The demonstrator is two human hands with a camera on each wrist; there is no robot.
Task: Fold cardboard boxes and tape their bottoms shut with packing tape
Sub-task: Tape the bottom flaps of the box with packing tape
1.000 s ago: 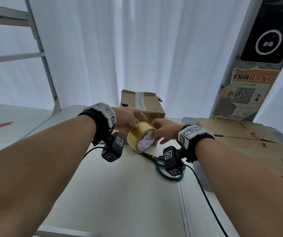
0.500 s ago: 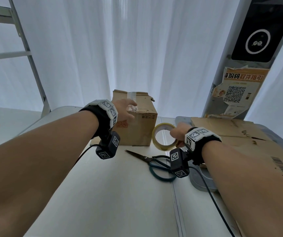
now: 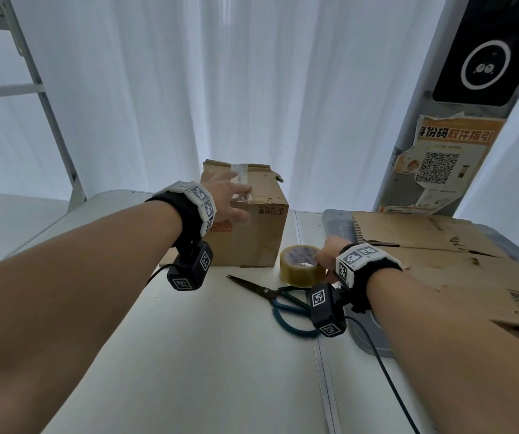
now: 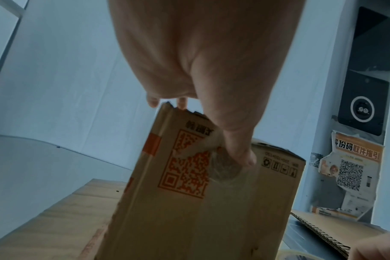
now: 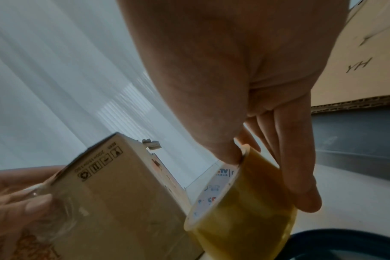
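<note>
A folded brown cardboard box (image 3: 252, 239) stands on the white table (image 3: 220, 355), with a clear tape strip (image 3: 240, 170) across its top. My left hand (image 3: 227, 202) lies over the box's near upper edge. In the left wrist view the left hand (image 4: 206, 131) reaches over the box (image 4: 189, 219), its thumb pressing the tape end (image 4: 225, 170) onto the front face. A yellowish tape roll (image 3: 299, 270) lies flat just right of the box. My right hand (image 3: 325, 255) pinches it, thumb inside the core and fingers outside, as the right wrist view shows: right hand (image 5: 267, 179), roll (image 5: 245, 211).
Scissors (image 3: 261, 289) with teal handles lie open in front of the roll, close to my right wrist. Flattened cardboard (image 3: 440, 255) rests on a grey lid (image 3: 336, 223) at the right. A ladder (image 3: 48, 104) stands back left, a post with a poster (image 3: 440, 158) back right.
The roll went from between both hands down to the table right of the box, tipping from upright to flat. My left hand moved onto the box's taped edge.
</note>
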